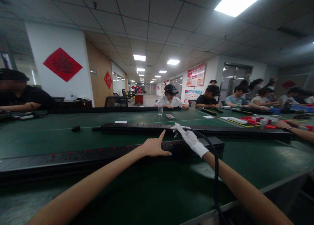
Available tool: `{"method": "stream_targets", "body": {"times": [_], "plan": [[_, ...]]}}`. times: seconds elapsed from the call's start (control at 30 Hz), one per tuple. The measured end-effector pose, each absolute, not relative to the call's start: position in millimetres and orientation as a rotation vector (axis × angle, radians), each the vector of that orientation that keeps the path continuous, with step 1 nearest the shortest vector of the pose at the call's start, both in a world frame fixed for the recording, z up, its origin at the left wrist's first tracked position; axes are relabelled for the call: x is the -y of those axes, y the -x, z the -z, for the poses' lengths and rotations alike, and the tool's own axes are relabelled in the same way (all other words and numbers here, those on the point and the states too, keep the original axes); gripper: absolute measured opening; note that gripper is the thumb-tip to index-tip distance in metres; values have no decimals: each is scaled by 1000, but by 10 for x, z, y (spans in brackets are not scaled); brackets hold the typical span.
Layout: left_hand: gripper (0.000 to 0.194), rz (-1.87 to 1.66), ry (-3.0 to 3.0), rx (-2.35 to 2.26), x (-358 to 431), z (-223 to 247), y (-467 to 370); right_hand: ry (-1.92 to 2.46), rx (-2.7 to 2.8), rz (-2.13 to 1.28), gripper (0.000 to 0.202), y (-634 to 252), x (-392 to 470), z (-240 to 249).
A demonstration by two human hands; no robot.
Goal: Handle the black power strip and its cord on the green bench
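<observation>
Two long black power strips lie across the green table. The near power strip (93,155) carries a row of red switches or lights. Behind it, the far power strip (137,127) runs off to the right. My left hand (154,146) is bare and rests at the near strip, thumb and index finger spread apart, other fingers partly hidden. My right hand (191,140), in a white glove, is closed on a black plug above the strips. Metal prongs seem to show below its fingertips. From this hand a thick black cord (216,172) loops down over the table edge.
A water bottle (160,107) and a phone (170,116) are across the table, near a seated person (169,99). A small black object (76,129) lies at left. At right are red and white parts (260,121) and a co-worker's hand (282,124).
</observation>
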State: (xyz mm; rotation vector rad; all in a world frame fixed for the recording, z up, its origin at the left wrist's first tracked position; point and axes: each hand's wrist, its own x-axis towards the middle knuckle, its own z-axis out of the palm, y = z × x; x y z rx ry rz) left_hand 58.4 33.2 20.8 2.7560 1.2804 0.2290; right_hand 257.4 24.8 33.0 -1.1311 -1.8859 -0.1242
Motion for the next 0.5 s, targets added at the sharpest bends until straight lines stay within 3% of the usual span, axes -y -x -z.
{"method": "stream_targets", "body": {"times": [0.1, 0.5], "plan": [[107, -268, -2728, -1275, -362, -192, -575, 1180, 1949, 53, 41, -2338, -174, -294], [102, -300, -2610, -1153, -453, -178, -535, 1259, 2209, 444, 32, -2174, -99, -283]]}}
